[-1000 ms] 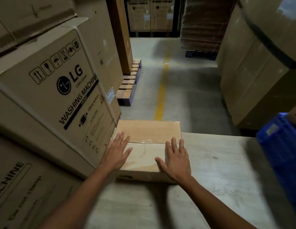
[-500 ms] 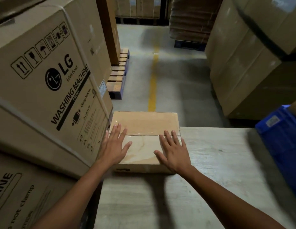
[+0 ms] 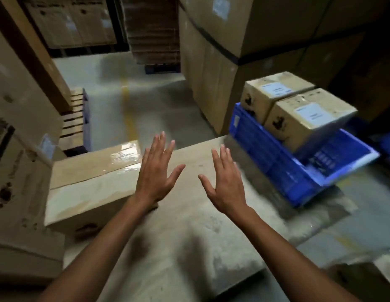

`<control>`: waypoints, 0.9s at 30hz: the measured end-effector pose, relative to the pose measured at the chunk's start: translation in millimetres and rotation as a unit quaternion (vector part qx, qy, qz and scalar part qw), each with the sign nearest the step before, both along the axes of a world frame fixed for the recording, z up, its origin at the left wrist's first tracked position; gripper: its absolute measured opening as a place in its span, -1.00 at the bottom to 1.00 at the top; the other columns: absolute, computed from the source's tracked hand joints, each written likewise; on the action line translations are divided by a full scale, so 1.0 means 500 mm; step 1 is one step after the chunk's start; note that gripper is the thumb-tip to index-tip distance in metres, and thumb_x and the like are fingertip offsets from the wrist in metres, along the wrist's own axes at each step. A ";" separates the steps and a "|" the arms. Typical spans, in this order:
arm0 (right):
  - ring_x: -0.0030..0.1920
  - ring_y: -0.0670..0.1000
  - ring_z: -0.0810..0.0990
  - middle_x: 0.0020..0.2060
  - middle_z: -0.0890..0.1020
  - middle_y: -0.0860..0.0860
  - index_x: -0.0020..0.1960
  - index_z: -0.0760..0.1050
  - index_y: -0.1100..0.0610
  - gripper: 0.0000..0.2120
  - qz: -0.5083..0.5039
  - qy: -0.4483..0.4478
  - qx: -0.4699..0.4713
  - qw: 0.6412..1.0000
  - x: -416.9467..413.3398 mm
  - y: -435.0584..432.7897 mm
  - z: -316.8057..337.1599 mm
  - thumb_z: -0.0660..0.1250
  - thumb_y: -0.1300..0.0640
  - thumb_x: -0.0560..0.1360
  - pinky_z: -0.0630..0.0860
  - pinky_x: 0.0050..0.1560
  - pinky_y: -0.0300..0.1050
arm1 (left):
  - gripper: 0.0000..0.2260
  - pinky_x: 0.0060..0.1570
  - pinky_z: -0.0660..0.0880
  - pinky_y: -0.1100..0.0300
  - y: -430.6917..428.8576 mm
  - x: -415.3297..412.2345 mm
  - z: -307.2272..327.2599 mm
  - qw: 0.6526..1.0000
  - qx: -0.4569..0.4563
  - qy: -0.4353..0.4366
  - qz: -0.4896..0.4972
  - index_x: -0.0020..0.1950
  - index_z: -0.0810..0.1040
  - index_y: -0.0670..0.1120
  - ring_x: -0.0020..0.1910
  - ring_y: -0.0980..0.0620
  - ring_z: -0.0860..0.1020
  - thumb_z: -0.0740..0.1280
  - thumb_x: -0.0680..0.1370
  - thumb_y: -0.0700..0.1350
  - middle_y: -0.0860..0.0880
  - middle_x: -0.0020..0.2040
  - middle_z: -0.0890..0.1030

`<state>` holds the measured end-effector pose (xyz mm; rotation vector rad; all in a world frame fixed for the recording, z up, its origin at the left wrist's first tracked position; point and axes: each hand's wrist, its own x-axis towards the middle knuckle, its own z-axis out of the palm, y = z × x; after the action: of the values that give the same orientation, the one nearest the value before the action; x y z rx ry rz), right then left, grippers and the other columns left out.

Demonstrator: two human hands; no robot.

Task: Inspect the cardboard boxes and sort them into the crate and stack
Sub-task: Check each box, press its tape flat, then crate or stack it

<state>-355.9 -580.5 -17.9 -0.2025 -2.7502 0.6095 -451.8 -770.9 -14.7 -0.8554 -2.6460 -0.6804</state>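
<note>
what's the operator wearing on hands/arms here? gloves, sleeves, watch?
Nothing visible. The left hand and right hand are ungloved, no rings seen. The left forearm and right forearm are bare to the frame edge: no sleeve, watch or wristband in view.

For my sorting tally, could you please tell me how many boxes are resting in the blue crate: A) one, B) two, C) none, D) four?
B: a far box and a near box, each labelled on top, rest side by side in the crate.
</note>
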 end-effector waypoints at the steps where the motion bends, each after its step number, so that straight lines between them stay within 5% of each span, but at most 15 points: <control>1: 0.62 0.09 -0.06 0.63 0.00 0.08 0.63 0.02 0.06 -0.27 -0.019 0.020 -0.003 1.000 0.043 0.041 0.013 0.19 -0.21 0.60 0.07 0.53 0.12 | -0.31 0.54 0.01 -0.15 0.056 0.033 0.013 1.000 0.007 0.007 -0.024 0.60 0.18 -0.07 0.61 -0.05 -0.07 -0.02 0.60 0.34 -0.10 0.63 -0.01; 10: 0.58 0.23 0.14 0.57 0.18 0.26 0.57 0.21 0.20 -0.27 -0.187 0.135 -0.009 0.973 0.465 0.426 0.063 0.23 -0.17 0.54 0.29 0.47 0.22 | -0.39 0.49 0.14 -0.25 0.546 0.387 0.066 0.964 0.078 0.033 -0.250 0.57 0.24 -0.14 0.61 -0.09 0.00 0.14 0.62 0.19 -0.15 0.62 0.06; 20: 0.60 0.14 0.09 0.60 0.12 0.17 0.60 0.16 0.11 -0.32 -0.418 0.115 -0.022 0.901 0.833 0.714 0.028 0.19 -0.17 0.57 0.23 0.49 0.12 | -0.39 0.53 0.01 -0.07 0.980 0.688 0.035 0.893 0.044 -0.021 -0.447 0.58 0.23 -0.11 0.61 -0.06 -0.01 0.10 0.62 0.20 -0.11 0.62 0.07; 23: 0.60 0.08 0.08 0.61 0.12 0.13 0.59 0.20 0.10 -0.33 -0.474 0.103 -0.067 0.872 0.923 0.787 -0.010 0.11 -0.21 0.58 0.15 0.51 0.00 | -0.42 0.53 -0.03 0.06 1.088 0.748 0.002 0.870 0.051 -0.112 -0.477 0.58 0.23 -0.07 0.61 0.02 -0.02 0.05 0.63 0.19 -0.06 0.62 0.08; 25: 0.59 0.01 0.12 0.59 0.19 0.07 0.57 0.25 0.09 -0.34 -0.489 0.123 -0.178 0.845 0.974 0.845 -0.039 0.08 -0.23 0.57 0.06 0.52 -0.12 | -0.48 0.53 0.01 0.14 1.166 0.780 -0.030 0.845 0.070 -0.243 -0.471 0.57 0.26 -0.04 0.59 0.08 0.05 0.06 0.66 0.16 -0.01 0.60 0.14; 27: 0.56 -0.02 0.18 0.57 0.26 0.02 0.55 0.29 0.06 -0.38 -0.479 0.207 -0.429 0.737 1.019 0.911 -0.076 0.04 -0.27 0.61 0.08 0.57 0.02 | -0.53 0.53 0.05 0.12 1.254 0.803 -0.070 0.772 0.093 -0.461 -0.428 0.56 0.26 -0.01 0.56 0.12 0.15 0.00 0.70 0.13 0.03 0.58 0.23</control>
<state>153.7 -124.9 -55.7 -1.3656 -1.4009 1.2938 -50.2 -144.0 -49.6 -2.1317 -2.6580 -1.9757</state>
